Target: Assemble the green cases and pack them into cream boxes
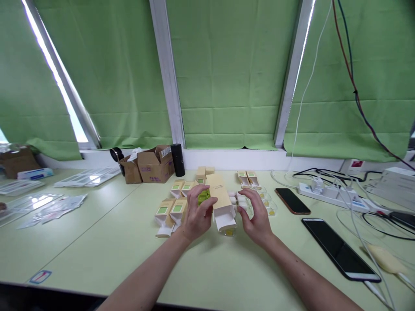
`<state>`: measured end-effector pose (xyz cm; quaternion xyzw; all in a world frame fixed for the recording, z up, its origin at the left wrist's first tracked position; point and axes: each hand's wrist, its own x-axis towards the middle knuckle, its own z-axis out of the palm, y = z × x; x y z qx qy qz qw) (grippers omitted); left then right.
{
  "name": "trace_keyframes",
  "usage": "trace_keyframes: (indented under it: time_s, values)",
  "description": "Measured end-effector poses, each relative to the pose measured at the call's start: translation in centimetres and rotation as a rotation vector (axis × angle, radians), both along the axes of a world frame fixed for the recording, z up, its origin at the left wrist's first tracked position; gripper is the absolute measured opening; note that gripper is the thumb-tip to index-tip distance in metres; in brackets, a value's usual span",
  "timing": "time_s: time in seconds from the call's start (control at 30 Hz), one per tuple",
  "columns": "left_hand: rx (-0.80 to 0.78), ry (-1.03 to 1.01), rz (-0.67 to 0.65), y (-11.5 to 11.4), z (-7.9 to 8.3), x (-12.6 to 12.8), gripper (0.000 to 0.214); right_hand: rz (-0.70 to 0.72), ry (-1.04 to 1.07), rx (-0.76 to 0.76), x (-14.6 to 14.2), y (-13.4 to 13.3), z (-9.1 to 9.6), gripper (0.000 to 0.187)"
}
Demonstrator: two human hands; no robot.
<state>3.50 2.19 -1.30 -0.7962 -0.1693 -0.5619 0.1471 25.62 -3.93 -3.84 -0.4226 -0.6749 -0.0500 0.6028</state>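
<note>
My left hand point(198, 214) pinches a small cream-coloured carton point(220, 192) from its left side, thumb and fingers closed on it. The carton is tilted, its white end flap point(225, 217) hanging open towards me. Green shows on the carton's side, between my fingers. To the right, my right hand point(257, 218) has thumb and forefinger curved apart, near several white caps point(240, 199). Behind it lie clear rounded containers point(269, 207) with yellow inside, partly hidden. Another clear piece with yellow point(228, 232) shows under the carton's flap.
Several similar cartons with open flaps point(164, 209) stand left of my hands, and a pair point(249, 179) farther back. Two phones point(292, 201) and a power strip with cables point(333, 196) lie right. A brown cardboard box point(155, 166) and black cylinder point(177, 160) stand at the back.
</note>
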Motion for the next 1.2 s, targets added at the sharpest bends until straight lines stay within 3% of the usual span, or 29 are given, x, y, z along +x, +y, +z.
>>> trace_keyframes:
  time_s: [0.2,0.3,0.43,0.57,0.73,1.03,1.2]
  values:
    - [-0.276,-0.035,-0.225,-0.6,1.0,0.3,0.052,0.015,-0.004,0.002,-0.1,-0.2,0.1,0.035]
    - [-0.501,-0.156,-0.313,-0.1,0.6,0.4,0.048,0.014,0.004,0.009,-0.1,-0.3,0.1,0.035]
    - [-0.836,-0.316,-0.550,0.5,0.0,0.5,0.057,0.017,0.004,0.016,-0.2,-0.3,0.1,0.035]
    - [-1.052,-0.360,-0.679,0.5,0.0,0.9,0.063,0.025,-0.003,-0.009,-0.3,-0.3,0.0,0.036]
    - [-1.089,-0.450,-0.655,0.7,-0.5,1.3,0.080,0.068,-0.021,-0.043,-0.5,-0.5,0.0,0.039]
    - [-1.138,-0.447,-0.641,0.0,-0.4,1.6,0.069,0.185,-0.061,-0.117,-0.8,-0.7,-0.1,0.050]
    - [-1.161,-0.405,-0.602,-0.4,-0.3,1.7,0.065,0.248,-0.004,-0.164,-1.1,-0.8,-0.2,0.046]
